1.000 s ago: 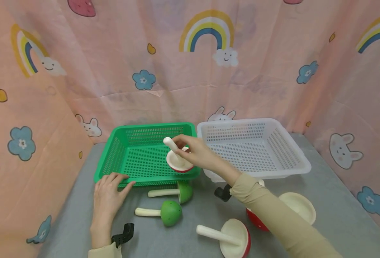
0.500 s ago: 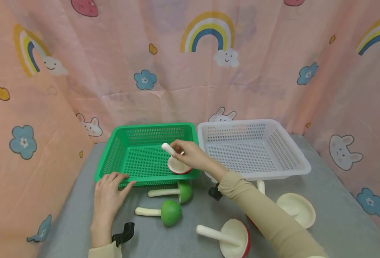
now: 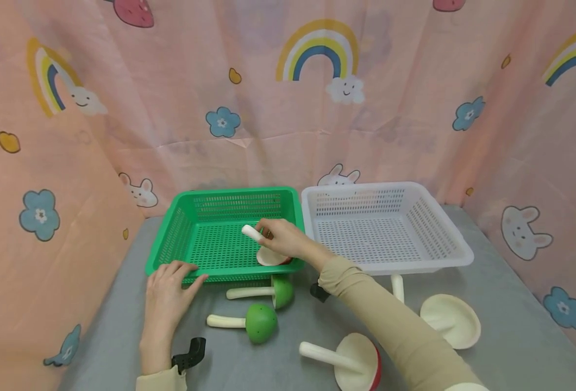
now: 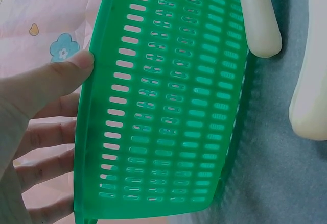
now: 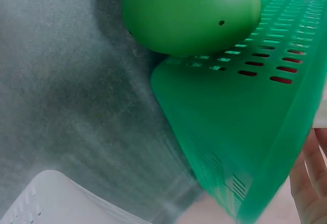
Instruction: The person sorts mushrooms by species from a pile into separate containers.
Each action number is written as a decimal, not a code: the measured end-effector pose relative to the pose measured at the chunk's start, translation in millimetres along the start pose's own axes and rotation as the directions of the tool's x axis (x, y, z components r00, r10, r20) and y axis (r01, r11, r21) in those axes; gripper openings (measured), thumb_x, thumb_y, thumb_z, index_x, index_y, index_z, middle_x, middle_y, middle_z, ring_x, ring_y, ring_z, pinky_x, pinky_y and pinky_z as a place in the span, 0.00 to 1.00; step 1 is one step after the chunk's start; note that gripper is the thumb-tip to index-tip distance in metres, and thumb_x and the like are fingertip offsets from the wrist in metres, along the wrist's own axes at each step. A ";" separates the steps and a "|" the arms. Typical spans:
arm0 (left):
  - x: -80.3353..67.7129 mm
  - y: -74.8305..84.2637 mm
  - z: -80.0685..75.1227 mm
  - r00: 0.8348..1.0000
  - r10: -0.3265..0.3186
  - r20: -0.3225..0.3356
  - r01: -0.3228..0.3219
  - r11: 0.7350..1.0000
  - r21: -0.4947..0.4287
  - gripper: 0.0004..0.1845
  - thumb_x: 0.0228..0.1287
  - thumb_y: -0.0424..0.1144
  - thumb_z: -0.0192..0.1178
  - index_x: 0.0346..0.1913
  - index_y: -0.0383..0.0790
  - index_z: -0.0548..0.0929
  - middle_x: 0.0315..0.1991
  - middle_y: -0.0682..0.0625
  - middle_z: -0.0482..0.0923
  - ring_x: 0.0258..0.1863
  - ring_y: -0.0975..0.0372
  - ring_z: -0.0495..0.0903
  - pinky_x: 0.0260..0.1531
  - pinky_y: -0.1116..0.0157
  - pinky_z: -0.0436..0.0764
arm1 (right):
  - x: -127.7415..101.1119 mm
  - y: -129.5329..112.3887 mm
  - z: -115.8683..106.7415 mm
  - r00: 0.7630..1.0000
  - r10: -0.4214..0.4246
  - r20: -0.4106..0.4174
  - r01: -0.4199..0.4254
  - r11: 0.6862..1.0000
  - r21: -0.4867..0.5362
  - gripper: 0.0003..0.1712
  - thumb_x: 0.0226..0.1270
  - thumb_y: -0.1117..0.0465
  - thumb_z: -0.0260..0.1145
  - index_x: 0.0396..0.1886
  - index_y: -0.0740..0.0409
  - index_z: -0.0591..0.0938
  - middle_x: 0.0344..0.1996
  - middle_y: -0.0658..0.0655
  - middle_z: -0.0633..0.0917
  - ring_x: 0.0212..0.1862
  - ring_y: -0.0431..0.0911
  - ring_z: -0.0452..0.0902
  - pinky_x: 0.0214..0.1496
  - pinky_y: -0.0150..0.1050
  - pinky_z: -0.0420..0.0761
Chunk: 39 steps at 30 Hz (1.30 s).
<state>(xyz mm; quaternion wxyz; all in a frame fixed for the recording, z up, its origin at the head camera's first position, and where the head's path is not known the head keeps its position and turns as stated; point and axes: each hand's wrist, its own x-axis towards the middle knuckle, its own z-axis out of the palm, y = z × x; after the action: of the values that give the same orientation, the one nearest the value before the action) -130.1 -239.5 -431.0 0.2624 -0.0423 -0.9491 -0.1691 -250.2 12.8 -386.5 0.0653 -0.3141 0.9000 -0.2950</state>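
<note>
In the head view my right hand (image 3: 284,239) pinches the white stem of a red-capped toy mushroom (image 3: 271,256), low inside the right front of the green basket (image 3: 223,191). The cap's pale underside faces up and the stem leans left. Red shows through the basket's slots in the right wrist view, where my right fingers (image 5: 309,183) are beyond the rim. My left hand (image 3: 168,293) holds the basket's front left rim. In the left wrist view the thumb is at the rim's edge (image 4: 88,81), with the other fingers behind it.
Two green toy mushrooms (image 3: 261,323) (image 3: 283,292) lie before the green basket. Red-capped mushrooms (image 3: 356,363) and a pale-undersided one (image 3: 451,320) lie at the right, one partly behind my sleeve. A white basket (image 3: 444,239) stands beside the green one. Patterned cloth (image 3: 180,81) walls the back and sides.
My right hand has lowered the red-capped mushroom further into the green basket, and its stem has tilted more to the left. The left hand stays at the rim.
</note>
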 end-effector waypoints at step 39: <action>-0.3 -0.2 1.0 1.000 0.010 -0.014 -0.010 1.000 -0.004 0.16 0.50 0.45 0.73 0.41 0.41 0.86 0.40 0.44 0.83 0.44 0.48 0.77 0.53 0.44 0.71 | -56.8 -4.6 -30.9 0.998 -0.068 0.015 0.069 0.994 -0.086 0.20 0.66 0.61 0.65 0.57 0.59 0.80 0.53 0.58 0.83 0.55 0.52 0.79 0.57 0.47 0.80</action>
<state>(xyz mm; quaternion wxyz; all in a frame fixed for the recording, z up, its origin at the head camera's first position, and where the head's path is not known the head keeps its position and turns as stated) -130.4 -239.3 -432.0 0.2696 -0.0465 -0.9467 -0.1700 -212.0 59.3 -362.4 0.0467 -0.3489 0.9004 -0.2558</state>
